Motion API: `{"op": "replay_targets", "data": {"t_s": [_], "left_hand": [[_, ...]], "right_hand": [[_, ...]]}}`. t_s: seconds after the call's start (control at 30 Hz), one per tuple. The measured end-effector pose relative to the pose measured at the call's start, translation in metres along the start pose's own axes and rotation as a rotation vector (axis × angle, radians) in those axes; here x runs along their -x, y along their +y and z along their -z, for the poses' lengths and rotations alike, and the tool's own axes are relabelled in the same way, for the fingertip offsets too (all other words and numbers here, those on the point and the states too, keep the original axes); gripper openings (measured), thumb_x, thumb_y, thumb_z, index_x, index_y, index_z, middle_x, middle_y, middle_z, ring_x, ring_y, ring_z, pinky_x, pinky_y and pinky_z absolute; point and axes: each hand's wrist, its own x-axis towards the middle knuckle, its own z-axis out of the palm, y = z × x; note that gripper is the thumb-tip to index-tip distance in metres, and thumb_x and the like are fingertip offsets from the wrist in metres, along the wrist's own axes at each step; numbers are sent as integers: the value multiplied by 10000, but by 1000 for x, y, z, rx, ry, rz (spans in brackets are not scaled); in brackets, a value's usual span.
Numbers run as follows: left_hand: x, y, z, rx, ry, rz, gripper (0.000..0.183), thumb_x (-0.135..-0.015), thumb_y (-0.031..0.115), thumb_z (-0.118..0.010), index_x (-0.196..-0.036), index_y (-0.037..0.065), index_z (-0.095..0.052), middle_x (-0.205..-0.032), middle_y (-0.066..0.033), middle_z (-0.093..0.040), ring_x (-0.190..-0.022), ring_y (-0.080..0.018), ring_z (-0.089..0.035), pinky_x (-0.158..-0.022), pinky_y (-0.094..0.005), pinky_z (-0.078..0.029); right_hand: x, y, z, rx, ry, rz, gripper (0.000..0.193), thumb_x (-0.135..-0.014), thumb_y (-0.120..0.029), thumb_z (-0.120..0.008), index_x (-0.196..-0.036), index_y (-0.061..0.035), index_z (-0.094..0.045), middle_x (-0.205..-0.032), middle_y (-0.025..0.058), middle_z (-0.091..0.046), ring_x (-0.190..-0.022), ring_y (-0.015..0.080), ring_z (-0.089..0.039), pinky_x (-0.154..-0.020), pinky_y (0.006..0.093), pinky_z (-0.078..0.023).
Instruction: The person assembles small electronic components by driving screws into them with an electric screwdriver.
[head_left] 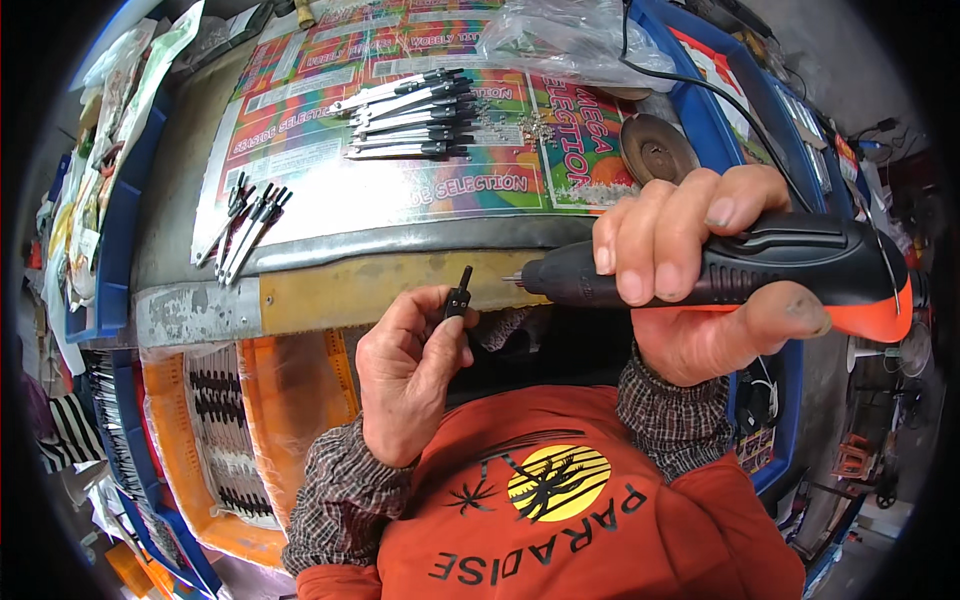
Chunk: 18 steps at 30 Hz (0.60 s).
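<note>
My left hand [418,355] pinches a small black part with a thin stem [459,297] between thumb and fingers, stem pointing up. Whatever lies below the fingertips is hidden. My right hand [690,265] is wrapped round a black and orange electric screwdriver [800,262], held level. Its metal bit [513,278] points left, a short way right of the black part and apart from it. Beyond my hands, a pile of white and black pen-like pieces [415,115] lies on the printed sheet [310,190]. A smaller group of similar pieces [245,232] rests at the left.
Orange trays [285,390], one with rows of similar pieces, stand below the bench edge at left. Blue bins [130,230] flank the bench. A round brown dish [658,148] sits at right, near scattered tiny bits, a clear plastic bag [570,40] and a black cable [710,85].
</note>
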Motion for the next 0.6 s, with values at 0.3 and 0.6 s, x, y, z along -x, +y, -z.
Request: {"op": "replay_targets", "data": {"t_s": [0.3,0.6], "left_hand": [[15,-16,2,178,117,65,143,-866,32,-503,-983,-49,-506,-827,-80,-574,-572,-58,-489,-419,-161,-363],[13,-21,4,514,56,278,115,-855,36,-531,-949,-30,-520,-863,-99,-587,-608,-104,-509,-451,-207,-381]], "right_hand": [[4,10,-13,39,-108,-17,597,-724,-617,-570,-950,-89,-408,-655,7,-490,-543,140,-510,-565,314,-439],[8,13,-24,57,-96,-84,582,-727,-576,-614,-949,-78,-410,-662,18,-506,-547,149,-521,-563,314,-441]]}}
